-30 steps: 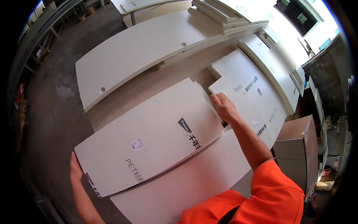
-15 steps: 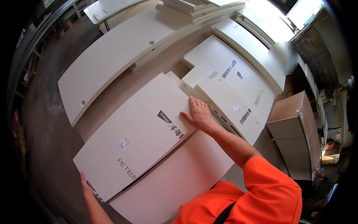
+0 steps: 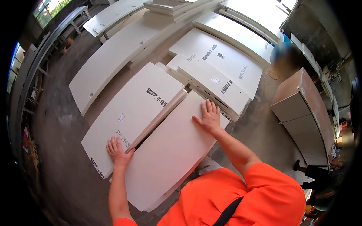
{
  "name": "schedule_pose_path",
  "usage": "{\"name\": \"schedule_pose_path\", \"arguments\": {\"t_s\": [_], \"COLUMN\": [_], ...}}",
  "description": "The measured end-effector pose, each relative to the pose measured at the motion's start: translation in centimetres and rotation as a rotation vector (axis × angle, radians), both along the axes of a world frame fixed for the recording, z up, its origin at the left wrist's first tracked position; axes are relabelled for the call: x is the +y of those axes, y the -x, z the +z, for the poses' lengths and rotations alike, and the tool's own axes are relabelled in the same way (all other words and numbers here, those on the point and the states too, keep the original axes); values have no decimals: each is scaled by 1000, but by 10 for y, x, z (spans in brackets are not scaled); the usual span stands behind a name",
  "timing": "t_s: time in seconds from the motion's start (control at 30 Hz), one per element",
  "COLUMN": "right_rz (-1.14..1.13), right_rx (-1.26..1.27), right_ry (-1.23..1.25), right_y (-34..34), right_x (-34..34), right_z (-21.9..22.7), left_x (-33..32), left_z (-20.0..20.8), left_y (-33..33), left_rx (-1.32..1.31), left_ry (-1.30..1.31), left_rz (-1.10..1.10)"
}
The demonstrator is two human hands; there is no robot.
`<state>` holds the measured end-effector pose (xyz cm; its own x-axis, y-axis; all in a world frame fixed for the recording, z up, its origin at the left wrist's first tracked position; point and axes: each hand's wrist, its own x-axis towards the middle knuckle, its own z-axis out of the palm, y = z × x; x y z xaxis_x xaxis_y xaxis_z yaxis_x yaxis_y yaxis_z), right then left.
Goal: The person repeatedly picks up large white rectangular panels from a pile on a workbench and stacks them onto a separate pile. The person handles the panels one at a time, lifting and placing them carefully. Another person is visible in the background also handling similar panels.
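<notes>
A white printed panel [image 3: 141, 100], with dark lettering and a small label on its face, lies on a stack. Beside it, nearer to me, lies a plain white panel [image 3: 166, 147], with a narrow dark gap between the two. My left hand [image 3: 120, 152] rests on the printed panel along its near edge, fingers spread and flat. My right hand [image 3: 209, 117] lies open on the plain panel toward its far right end, fingers apart. Neither hand grips anything.
More printed panels [image 3: 241, 71] are stacked beyond my right hand. A long white panel [image 3: 124, 52] with round holes lies at the far left. At right stands a brown-topped cabinet [image 3: 301, 120]; people are partly visible behind and below it.
My left hand has left the printed panel's lower left corner and now lies on its top face. My right hand has moved off that panel onto the plain one. The view has shifted.
</notes>
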<state>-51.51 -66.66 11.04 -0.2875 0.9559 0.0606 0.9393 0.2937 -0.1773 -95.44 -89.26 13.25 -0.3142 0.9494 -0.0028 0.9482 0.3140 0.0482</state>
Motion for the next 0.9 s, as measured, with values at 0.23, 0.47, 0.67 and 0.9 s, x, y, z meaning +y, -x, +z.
{"name": "schedule_pose_path", "arguments": {"t_s": [0.23,0.47,0.67,0.9], "right_rz": [-119,192,205,263], "right_rx": [4,115,130,341], "right_ry": [96,169,181,75], "right_y": [-15,57,95,-56], "right_x": [-41,28,32,-63], "right_z": [9,15,14,40], "left_x": [14,23,17,10], "left_z": [-2,-18,-16,-1], "left_y": [-5,-9,-8,-15], "left_rx": [93,136,188,384], "left_ry": [18,-31,-22,152], "left_rz": [65,89,58,54]}}
